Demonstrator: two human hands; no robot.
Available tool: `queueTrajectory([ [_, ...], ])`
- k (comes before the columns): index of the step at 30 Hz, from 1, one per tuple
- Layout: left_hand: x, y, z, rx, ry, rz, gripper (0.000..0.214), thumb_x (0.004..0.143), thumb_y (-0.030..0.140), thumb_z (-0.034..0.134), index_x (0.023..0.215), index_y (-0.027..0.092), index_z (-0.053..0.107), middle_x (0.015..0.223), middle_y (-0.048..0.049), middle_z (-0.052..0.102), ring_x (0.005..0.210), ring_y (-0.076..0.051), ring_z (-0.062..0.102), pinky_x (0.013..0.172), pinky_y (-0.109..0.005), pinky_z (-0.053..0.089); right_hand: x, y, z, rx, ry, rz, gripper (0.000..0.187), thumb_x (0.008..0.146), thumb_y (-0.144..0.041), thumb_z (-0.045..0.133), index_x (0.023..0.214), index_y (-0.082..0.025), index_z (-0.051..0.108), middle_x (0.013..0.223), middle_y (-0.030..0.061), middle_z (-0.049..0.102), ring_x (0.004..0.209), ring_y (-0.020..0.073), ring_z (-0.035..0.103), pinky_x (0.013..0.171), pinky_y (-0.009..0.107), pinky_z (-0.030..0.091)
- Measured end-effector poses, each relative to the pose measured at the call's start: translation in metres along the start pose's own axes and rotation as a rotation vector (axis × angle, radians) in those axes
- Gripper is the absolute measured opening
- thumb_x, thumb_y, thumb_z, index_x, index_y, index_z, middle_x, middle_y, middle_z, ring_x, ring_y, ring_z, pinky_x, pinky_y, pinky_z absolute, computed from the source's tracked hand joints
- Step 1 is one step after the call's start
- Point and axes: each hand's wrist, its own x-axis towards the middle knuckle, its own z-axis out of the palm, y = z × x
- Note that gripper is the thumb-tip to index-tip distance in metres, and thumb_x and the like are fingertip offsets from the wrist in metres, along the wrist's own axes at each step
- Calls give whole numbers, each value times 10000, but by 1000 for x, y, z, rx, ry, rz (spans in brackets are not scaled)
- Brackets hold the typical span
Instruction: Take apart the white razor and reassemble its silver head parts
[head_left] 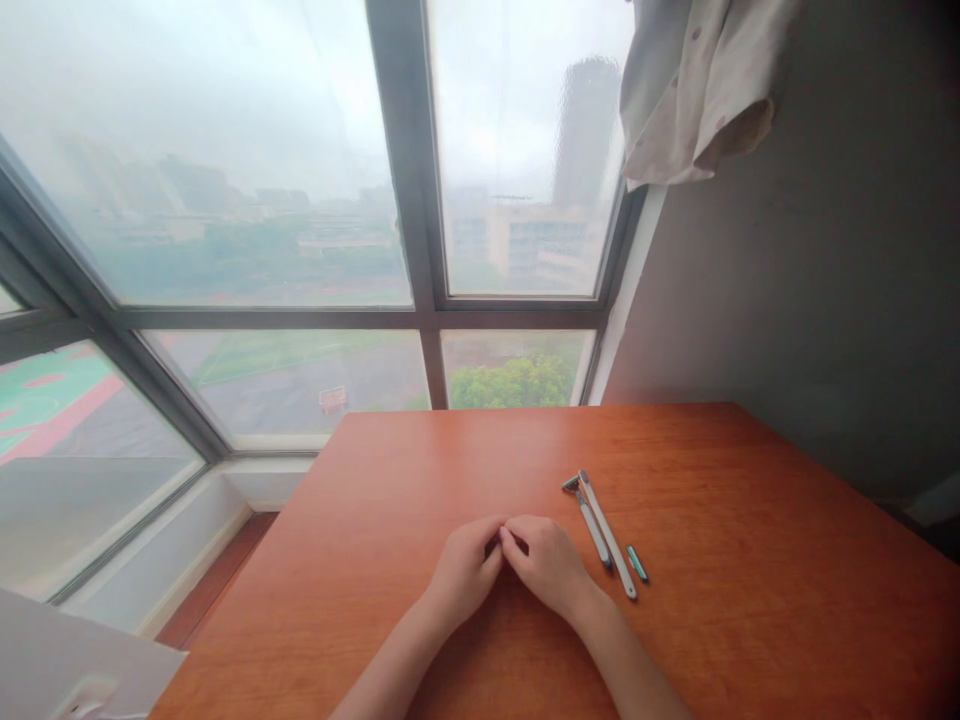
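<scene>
My left hand [463, 570] and my right hand [546, 562] rest on the reddish-brown wooden table [420, 470], meeting at the fingertips near its middle front. Both have their fingers curled and pinched together; whatever lies between the fingertips is too small to make out. Just right of my right hand lie a grey razor [591, 520] with its head toward the window, a long pale stick-shaped piece [609, 538] alongside it, and a small teal and grey cap-like piece [637, 563].
A large window with dark frames [409, 200] fills the far side, looking out on buildings and a sports court. A grey wall [825, 250] stands at the right, with a white garment [690, 90] hanging at the top. A white object [82, 690] sits at the lower left.
</scene>
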Motion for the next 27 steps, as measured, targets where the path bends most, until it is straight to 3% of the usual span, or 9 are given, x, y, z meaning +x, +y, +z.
queueTrajectory([
  [27, 0, 4, -2, 27, 18, -21, 247, 769, 126, 476, 883, 186, 686, 845, -58, 719, 775, -203, 628, 746, -264, 478, 0, 2, 1, 7, -5, -2, 310, 924, -221, 417, 705, -191, 634, 714, 26, 673, 641, 138, 560, 584, 243, 291],
])
